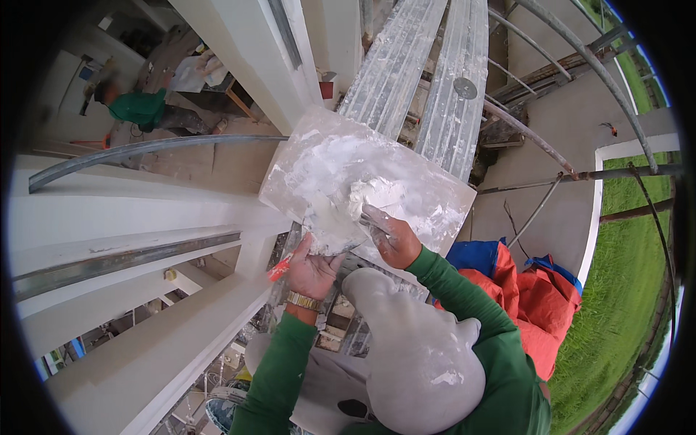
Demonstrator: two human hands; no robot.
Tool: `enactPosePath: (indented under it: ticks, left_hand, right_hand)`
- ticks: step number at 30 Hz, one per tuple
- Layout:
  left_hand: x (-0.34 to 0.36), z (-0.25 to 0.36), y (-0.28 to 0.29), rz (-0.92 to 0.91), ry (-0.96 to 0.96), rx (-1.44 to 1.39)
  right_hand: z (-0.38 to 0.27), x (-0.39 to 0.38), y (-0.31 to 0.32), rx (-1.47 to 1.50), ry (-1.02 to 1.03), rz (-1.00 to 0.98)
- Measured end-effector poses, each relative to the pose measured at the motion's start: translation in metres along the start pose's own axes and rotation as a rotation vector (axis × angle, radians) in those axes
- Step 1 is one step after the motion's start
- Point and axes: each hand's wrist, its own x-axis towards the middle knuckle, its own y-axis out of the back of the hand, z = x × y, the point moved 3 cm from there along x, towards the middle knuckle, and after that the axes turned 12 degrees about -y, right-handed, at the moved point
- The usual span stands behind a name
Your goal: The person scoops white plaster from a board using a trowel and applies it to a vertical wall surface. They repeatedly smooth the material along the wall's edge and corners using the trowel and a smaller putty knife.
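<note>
A flat board (453, 194), smeared with white plaster, lies tilted in front of me. On its middle sits a mound of white plaster (380, 191). My right hand (395, 243) is at the near side of this mound, thumb and fingers pressed together. Its fingers are coated white, and what they hold cannot be made out. At the board's near left edge, my left hand (310, 275) is closed on a putty knife with a red handle (280, 267). Plaster covers most of its blade. A watch (304, 301) circles my left wrist.
Metal planks (395, 65) spotted with plaster run away beyond the board. Curved scaffold pipes (573, 43) frame the right. A red and blue tarp (540, 304) is bunched at right. White wall ledges (145, 210) stand left; a person in green (138, 109) is below.
</note>
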Motion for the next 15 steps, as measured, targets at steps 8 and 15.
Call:
enactPosePath:
  ticks: [8, 15]
  left_hand:
    - [-0.005, -0.003, -0.015, -0.107, 0.033, -0.019]
    - [-0.018, -0.009, -0.029, -0.051, -0.041, 0.111]
  right_hand:
    - [-0.009, -0.007, -0.015, -0.228, 0.281, 0.045]
    - [0.029, 0.000, -0.005, -0.379, 0.205, 0.100]
